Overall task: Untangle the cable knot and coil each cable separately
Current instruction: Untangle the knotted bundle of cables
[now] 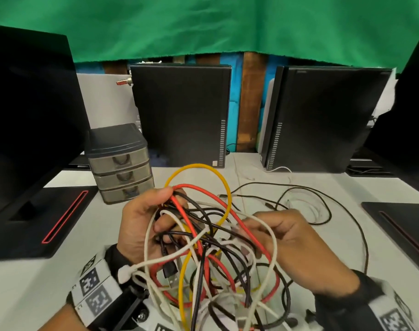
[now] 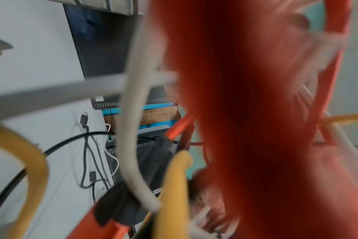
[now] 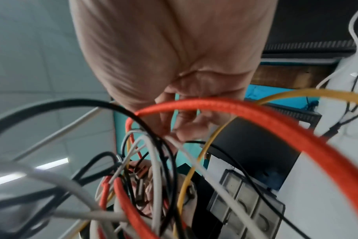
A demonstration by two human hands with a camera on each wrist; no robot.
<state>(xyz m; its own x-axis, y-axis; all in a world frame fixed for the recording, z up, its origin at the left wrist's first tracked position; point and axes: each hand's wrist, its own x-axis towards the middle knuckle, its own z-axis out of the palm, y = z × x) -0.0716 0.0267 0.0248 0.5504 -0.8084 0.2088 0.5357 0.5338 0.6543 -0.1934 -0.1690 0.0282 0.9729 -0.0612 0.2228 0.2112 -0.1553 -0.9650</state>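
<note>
The cable knot [image 1: 203,237] is a loose tangle of red, yellow, white and black cables, held up above the white table [image 1: 24,283]. My left hand [image 1: 164,209] grips its left side, thumb over the top of a red loop [image 1: 196,186] and fingers curled round several strands. My right hand [image 1: 247,224] pinches a white cable [image 1: 270,235] on the tangle's right side. In the right wrist view the right hand's fingers [image 3: 186,127] close on a white strand behind a red cable [image 3: 255,116]. A blurred red cable [image 2: 245,113] fills the left wrist view and hides the left hand.
A small grey drawer unit [image 1: 120,163] stands behind my left hand. Two black computer towers [image 1: 182,115] [image 1: 323,115] line the back. Black monitor stands [image 1: 48,223] [image 1: 399,223] flank the table. Loose black cable [image 1: 323,199] lies on the table at the right.
</note>
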